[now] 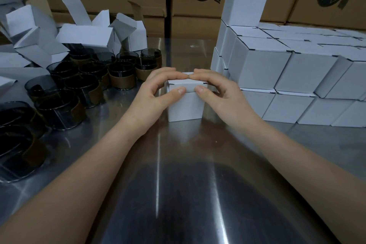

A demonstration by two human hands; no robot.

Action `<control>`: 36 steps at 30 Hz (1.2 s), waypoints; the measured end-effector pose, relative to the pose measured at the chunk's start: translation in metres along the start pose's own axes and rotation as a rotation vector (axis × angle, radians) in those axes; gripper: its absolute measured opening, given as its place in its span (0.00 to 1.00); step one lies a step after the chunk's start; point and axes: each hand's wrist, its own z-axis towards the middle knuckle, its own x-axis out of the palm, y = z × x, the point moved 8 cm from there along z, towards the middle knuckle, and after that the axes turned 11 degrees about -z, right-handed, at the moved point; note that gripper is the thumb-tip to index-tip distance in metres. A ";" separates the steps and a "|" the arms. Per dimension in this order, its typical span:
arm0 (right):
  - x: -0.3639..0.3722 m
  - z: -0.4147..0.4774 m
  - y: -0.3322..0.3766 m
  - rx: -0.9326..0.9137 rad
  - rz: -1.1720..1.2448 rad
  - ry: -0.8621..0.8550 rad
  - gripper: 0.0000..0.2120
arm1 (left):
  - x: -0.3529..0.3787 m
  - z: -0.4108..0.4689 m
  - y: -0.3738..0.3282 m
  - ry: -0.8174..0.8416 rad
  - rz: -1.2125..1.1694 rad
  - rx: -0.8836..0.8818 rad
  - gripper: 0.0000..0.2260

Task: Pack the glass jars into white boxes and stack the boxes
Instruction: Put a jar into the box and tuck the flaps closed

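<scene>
My fingers (179,91) are curled over the top of a white box (186,108). Both thumbs press its front tuck flap and the fingertips meet over the lid, with the left hand (154,95) and the right hand (221,91) gripping it from either side. The box stands upright in the middle of the tabletop (178,174). Its lid looks nearly shut, so I judge this one to be at the closing step, though I cannot see whether a jar is inside. Toward the right edge sits the stack of closed boxes (261,69), at least two layers high, with a single box (245,6) standing higher at its left end, so a good share of the work looks done. Plenty is left. Along the left edge a crowd of dark glass jars (87,77) with brown bands stands unpacked. Behind them, toward the far left corner, lies a heap of open white boxes (83,35). The box under my hands is not yet on the stack.
</scene>
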 end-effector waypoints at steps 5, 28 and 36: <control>0.000 0.001 0.000 0.017 0.013 0.002 0.12 | 0.001 0.000 -0.001 -0.005 -0.007 -0.014 0.09; 0.008 0.001 -0.012 0.299 0.257 -0.033 0.09 | 0.003 0.002 0.011 -0.078 -0.120 -0.128 0.20; 0.014 0.002 -0.015 0.415 0.461 -0.023 0.10 | 0.007 0.009 0.023 -0.104 -0.358 -0.210 0.26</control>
